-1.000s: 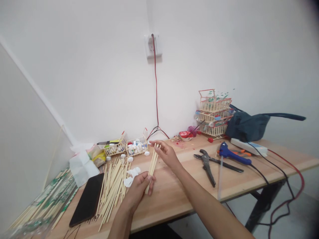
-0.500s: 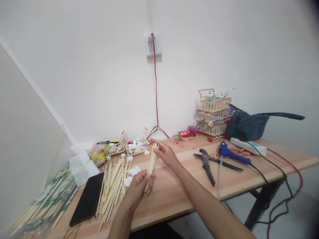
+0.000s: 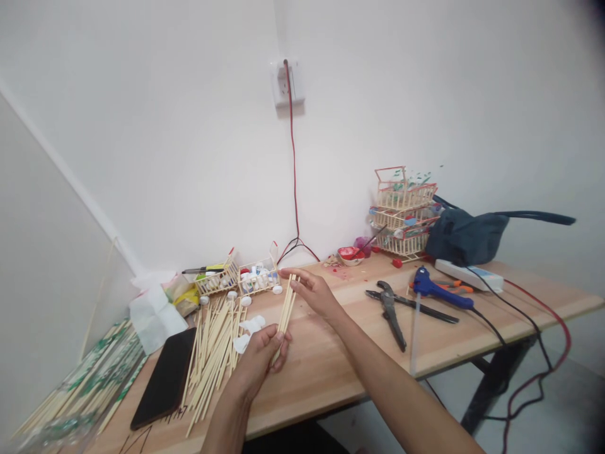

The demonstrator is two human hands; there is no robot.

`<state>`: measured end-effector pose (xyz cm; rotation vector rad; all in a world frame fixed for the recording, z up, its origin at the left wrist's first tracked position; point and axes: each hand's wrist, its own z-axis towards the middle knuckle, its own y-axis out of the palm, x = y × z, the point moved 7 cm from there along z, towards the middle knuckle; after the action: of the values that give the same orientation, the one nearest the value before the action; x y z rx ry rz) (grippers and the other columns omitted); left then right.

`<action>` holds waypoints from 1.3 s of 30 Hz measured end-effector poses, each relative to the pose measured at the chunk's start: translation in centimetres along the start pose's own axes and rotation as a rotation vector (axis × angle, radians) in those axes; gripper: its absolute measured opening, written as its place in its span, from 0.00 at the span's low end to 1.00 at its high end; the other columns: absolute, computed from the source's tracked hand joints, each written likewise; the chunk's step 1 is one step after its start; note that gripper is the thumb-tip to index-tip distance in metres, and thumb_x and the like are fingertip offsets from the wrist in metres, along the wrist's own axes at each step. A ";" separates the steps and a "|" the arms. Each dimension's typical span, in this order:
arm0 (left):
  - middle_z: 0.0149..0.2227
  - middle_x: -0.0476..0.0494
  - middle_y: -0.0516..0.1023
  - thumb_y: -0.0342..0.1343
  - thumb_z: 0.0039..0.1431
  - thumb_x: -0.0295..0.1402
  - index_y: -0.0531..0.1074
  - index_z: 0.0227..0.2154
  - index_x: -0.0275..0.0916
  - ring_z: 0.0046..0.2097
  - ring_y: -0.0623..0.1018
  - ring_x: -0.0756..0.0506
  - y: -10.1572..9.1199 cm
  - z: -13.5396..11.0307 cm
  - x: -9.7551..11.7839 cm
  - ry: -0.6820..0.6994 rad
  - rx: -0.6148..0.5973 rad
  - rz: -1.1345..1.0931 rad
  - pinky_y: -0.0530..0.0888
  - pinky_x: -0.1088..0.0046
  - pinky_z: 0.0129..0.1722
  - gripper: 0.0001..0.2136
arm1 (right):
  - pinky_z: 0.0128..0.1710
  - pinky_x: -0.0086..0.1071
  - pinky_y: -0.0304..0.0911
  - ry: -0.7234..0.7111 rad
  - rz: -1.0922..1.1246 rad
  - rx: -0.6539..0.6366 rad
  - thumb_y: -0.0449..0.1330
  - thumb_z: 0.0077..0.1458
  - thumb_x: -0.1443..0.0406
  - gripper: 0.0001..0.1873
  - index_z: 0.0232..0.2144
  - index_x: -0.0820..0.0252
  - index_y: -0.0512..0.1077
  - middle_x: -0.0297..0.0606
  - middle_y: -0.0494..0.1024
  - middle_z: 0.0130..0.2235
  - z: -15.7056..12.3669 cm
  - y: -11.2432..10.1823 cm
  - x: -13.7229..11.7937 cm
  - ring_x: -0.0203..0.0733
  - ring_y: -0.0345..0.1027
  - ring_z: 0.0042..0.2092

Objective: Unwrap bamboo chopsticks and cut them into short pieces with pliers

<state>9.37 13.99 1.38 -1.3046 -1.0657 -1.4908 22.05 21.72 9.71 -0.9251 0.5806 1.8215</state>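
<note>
A small bundle of bamboo sticks [image 3: 287,309] is being held aslant above the near-middle part of the wooden table [image 3: 326,372]. Its lower end is being gripped in the closed fingers of the left hand [image 3: 265,348], while its upper end is being held between the thumb and outstretched fingers of the right hand [image 3: 316,295]; how firmly cannot be told. To the left, crumpled white tissue [image 3: 250,331], a pile of loose sticks [image 3: 215,366] and a smartphone [image 3: 164,378] are being left lying. On the far side, bottles are being held in a stick-built cart [image 3: 259,282]. To the right, pliers [image 3: 391,318] and a blue glue gun [image 3: 444,292] are being supported by the tabletop.
</note>
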 end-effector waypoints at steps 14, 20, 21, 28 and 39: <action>0.18 0.55 0.61 0.53 0.61 0.45 0.68 0.29 0.35 0.18 0.57 0.56 -0.1 0.1 1.0 0.041 0.083 0.120 0.49 0.77 0.19 0.16 | 0.55 0.46 0.62 0.206 0.325 -0.050 0.60 0.56 0.49 0.28 0.52 0.61 0.70 0.52 0.76 0.51 -0.4 1.4 2.3 0.51 0.70 0.55; 0.18 0.55 0.61 0.51 0.61 0.45 0.68 0.31 0.35 0.18 0.57 0.56 0.0 0.0 0.9 0.044 0.073 0.162 0.49 0.77 0.19 0.16 | 0.51 0.46 0.64 0.232 0.303 -0.041 0.61 0.52 0.47 0.27 0.42 0.63 0.73 0.49 0.81 0.42 -0.3 1.1 2.5 0.50 0.76 0.46; 0.18 0.55 0.62 0.51 0.61 0.45 0.69 0.31 0.35 0.18 0.57 0.56 -0.1 0.0 0.9 0.043 0.073 0.166 0.49 0.77 0.19 0.16 | 0.50 0.46 0.65 0.243 0.294 -0.031 0.62 0.51 0.47 0.26 0.41 0.64 0.74 0.49 0.81 0.41 -0.3 1.0 2.7 0.50 0.76 0.44; 0.16 0.56 0.60 0.52 0.60 0.46 0.68 0.30 0.35 0.17 0.55 0.56 0.0 0.0 1.1 0.045 0.083 0.206 0.48 0.77 0.18 0.17 | 0.42 0.40 0.67 0.305 0.241 -0.031 0.60 0.52 0.47 0.25 0.37 0.64 0.72 0.49 0.81 0.39 -0.4 0.5 3.3 0.50 0.77 0.43; 0.19 0.55 0.63 0.51 0.61 0.45 0.68 0.31 0.35 0.17 0.58 0.56 0.4 -0.2 0.8 -0.002 0.040 0.096 0.50 0.78 0.17 0.16 | 0.41 0.38 0.69 0.146 0.098 -0.016 0.57 0.59 0.53 0.25 0.54 0.60 0.66 0.47 0.81 0.43 -0.3 0.5 1.7 0.48 0.77 0.43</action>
<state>9.67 13.65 2.21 -1.3111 -1.0152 -1.3900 21.27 22.18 8.18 -1.0631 0.7141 1.8580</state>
